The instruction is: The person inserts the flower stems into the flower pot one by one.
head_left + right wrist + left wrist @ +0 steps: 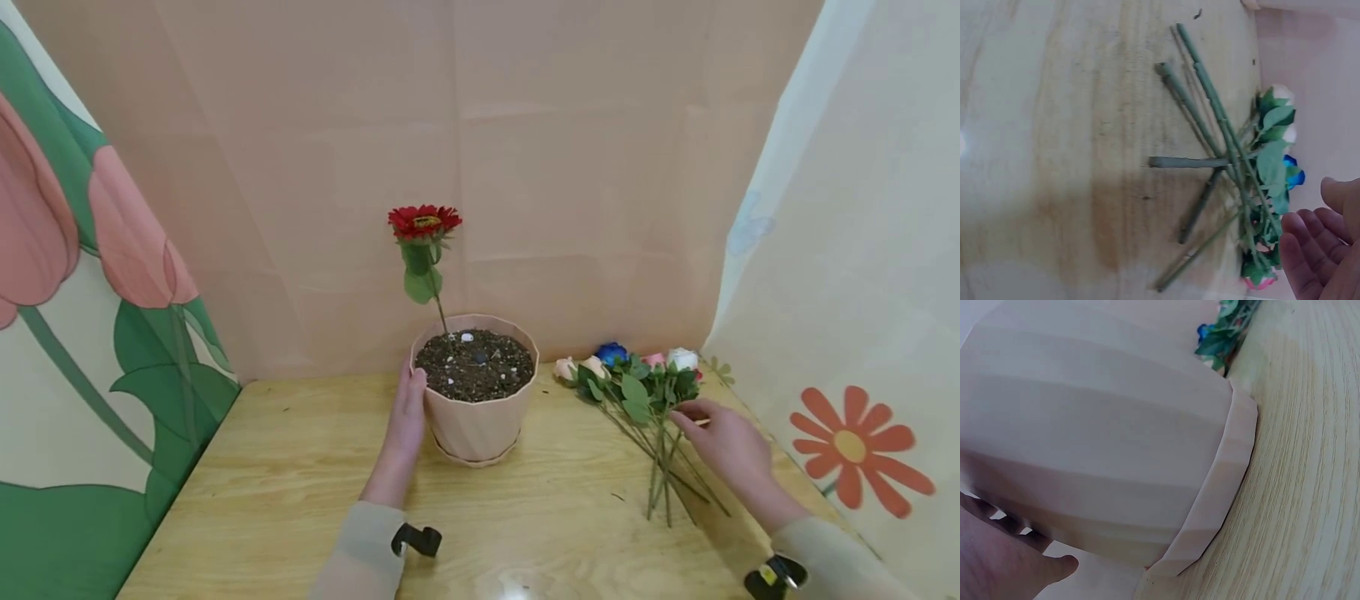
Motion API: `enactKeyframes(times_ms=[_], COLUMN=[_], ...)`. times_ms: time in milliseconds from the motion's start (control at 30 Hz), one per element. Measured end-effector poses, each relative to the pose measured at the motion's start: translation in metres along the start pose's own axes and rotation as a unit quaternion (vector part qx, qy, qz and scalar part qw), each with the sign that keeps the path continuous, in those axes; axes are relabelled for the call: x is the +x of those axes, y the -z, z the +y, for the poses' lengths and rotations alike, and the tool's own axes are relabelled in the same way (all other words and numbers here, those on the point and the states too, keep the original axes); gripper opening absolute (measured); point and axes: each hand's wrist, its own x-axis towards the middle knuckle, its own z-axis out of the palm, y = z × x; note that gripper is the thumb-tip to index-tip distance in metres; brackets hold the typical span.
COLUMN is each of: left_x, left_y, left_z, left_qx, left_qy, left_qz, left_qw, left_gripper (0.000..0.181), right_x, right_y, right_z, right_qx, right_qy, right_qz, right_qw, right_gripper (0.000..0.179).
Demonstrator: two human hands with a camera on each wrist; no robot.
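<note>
A pale pink flowerpot (pixel 476 425) full of dark soil (pixel 487 375) stands on its saucer. From the soil at its left back rises an artificial red flower (pixel 425 222) on a green stem. My left hand (pixel 405 421) rests against the pot's left side, its thumb apart from the wall in the left wrist view. On the right lies a loose bunch of artificial roses (pixel 633 396), among them a blue rose (pixel 612 353) and a white rose (pixel 682 359). Right by their crossing stems is my right hand (pixel 727 446), thumb and fingers apart and loosely bent in the right wrist view.
The wooden table (pixel 300 467) meets a pinkish backdrop (pixel 300 167) behind the pot. Printed side panels stand close on both sides, tulips (pixel 142 233) on the left and an orange flower (pixel 850 447) on the right.
</note>
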Motion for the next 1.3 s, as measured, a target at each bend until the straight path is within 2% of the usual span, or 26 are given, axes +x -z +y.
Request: enactKeyframes(times_ms=[300, 533, 833, 1300], left_x=[0.0, 0.002, -0.001, -0.001], left_y=[-0.001, 0.0, 0.001, 0.002], left_z=[0.001, 0.001, 0.002, 0.002], left_qx=[-0.004, 0.002, 0.008, 0.008], left_qy=[0.007, 0.018, 0.011, 0.011], left_qz=[-0.001, -0.002, -0.003, -0.006], left_qw=[1.0, 0.9998, 0.9999, 0.9999], left_gripper=[0.069, 0.068, 0.067, 0.066], right_x=[-0.001, 0.001, 0.005, 0.016], right_y=[-0.012, -0.018, -0.024, -0.036], right_z=[0.011, 0.011, 0.014, 0.006], right_qx=[0.0, -0.004, -0.016, -0.032], right_qy=[-0.024, -0.022, -0.043, -0.067], right_qz=[-0.016, -0.021, -0.038, -0.054], right_qw=[0.9996, 0.9995, 0.9982, 0.9958], right_gripper=[0.068, 0.066, 0.075, 0.066])
